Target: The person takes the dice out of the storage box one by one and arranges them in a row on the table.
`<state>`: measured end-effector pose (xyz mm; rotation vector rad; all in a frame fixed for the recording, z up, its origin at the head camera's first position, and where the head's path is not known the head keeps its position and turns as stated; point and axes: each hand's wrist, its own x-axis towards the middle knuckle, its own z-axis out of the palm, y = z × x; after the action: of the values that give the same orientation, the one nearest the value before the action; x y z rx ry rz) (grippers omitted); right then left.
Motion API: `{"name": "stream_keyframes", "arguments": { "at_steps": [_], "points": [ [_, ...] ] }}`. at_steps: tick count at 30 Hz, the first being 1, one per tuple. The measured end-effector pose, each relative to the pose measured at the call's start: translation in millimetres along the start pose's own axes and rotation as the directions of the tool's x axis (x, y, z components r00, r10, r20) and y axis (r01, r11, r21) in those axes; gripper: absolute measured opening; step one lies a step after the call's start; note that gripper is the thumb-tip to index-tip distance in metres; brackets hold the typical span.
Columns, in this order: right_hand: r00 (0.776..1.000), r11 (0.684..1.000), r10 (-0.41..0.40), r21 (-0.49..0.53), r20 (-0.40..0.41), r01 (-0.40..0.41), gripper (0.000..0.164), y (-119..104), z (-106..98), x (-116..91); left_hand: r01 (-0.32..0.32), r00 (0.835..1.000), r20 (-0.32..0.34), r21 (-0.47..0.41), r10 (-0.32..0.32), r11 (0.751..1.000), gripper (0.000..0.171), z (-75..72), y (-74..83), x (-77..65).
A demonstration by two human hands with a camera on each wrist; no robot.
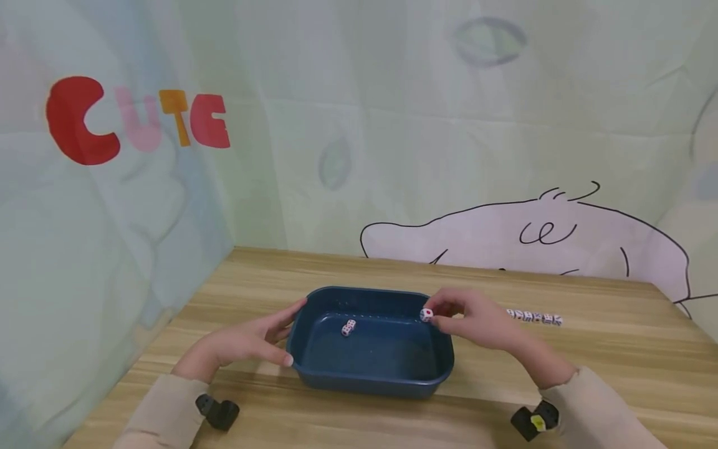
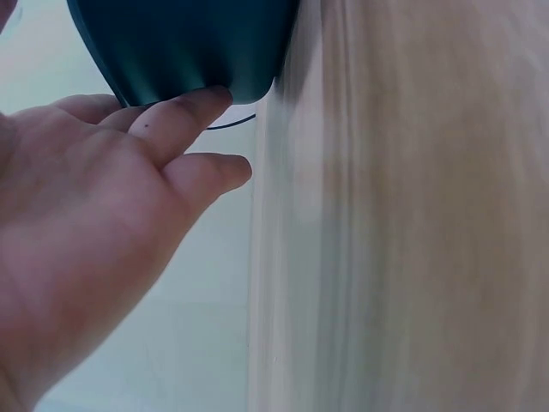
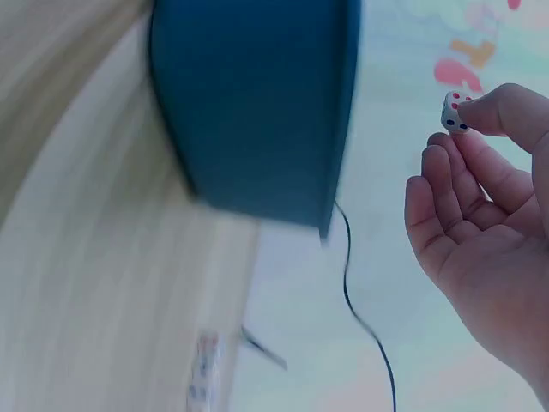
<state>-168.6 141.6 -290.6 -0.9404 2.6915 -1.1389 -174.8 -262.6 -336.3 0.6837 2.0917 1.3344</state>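
A dark blue rectangular tray with raised walls stands on the wooden table. Inside it, left of the middle, two white dice lie touching each other. My left hand rests against the tray's left end, fingers and thumb spread along the wall; the left wrist view shows its fingertips touching the outside. Over the tray's right rim, my right hand pinches one white die between thumb and fingers. Red and dark dots show on that die in the right wrist view, and the remaining fingers are loosely curled.
A row of several white dice lies on the table to the right of the tray, beyond my right wrist. Behind the table hangs a printed cloth with cartoon drawings and colourful letters. Each sleeve carries a small black device.
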Motion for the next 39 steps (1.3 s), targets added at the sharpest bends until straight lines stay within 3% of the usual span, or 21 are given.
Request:
{"name": "stream_keyframes", "arguments": {
  "at_steps": [6,13,16,27,31,39],
  "points": [
    [0.998,0.999,0.020,0.033,-0.057,-0.018,0.013,16.3,-35.8,-26.9,-0.014,1.000,0.004,0.000,0.014,1.000,0.105,0.0,-0.5,0.2],
    [0.981,0.995,0.081,-0.035,-0.177,-0.088,0.017,37.3,-67.4,-54.3,-0.006,1.000,0.007,-0.010,0.006,1.000,0.105,-0.3,-1.3,-0.1],
    [0.977,0.990,0.104,-0.072,-0.189,-0.119,0.018,47.7,-76.9,-62.9,-0.004,1.000,0.006,-0.008,0.004,1.000,0.105,-0.1,-1.2,-0.2],
    [0.970,0.972,0.071,-0.200,-0.232,-0.119,0.014,87.8,-98.8,-81.7,-0.022,1.000,0.007,-0.007,0.022,1.000,0.104,0.2,-1.8,-1.0],
    [0.959,0.953,0.152,-0.224,-0.239,-0.207,0.018,101.5,-105.8,-86.9,-0.009,1.000,0.001,-0.017,0.009,1.000,0.104,0.5,-2.4,-1.3],
    [0.916,0.875,0.332,-0.289,-0.224,-0.388,0.032,129.7,-117.2,-101.2,-0.017,1.000,0.013,-0.023,0.018,1.000,0.104,0.7,-1.9,0.4]
  ]
}}
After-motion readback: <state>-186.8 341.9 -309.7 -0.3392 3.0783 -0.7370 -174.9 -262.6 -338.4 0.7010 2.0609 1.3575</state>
